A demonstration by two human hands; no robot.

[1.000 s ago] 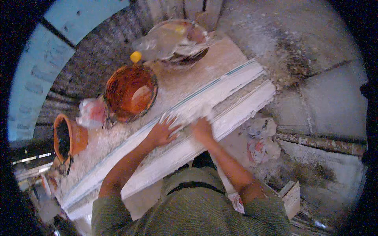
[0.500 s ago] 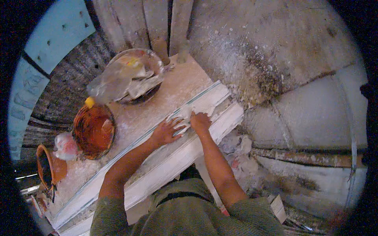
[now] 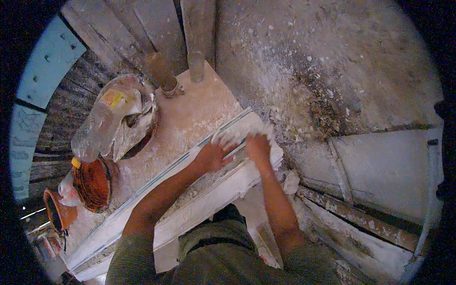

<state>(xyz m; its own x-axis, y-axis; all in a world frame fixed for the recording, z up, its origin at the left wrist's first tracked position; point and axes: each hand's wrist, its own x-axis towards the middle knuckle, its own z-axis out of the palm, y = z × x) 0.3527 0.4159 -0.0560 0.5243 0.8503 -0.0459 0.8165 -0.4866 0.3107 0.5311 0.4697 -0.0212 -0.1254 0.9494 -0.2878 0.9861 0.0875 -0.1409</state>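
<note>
The yellow-and-red label on the clear bottle is unreadable. The left hand lies unclenched, fingers spread, on the long white grooved board along the table's near edge. Blur hides the right hand's grip; I cannot tell its state.

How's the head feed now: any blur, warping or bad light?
Head view: left hand and right hand look blurred at the fingers, probably from motion; the long white strip bows with fisheye distortion; lighting dim, picture grainy, bright slits at left.
</note>
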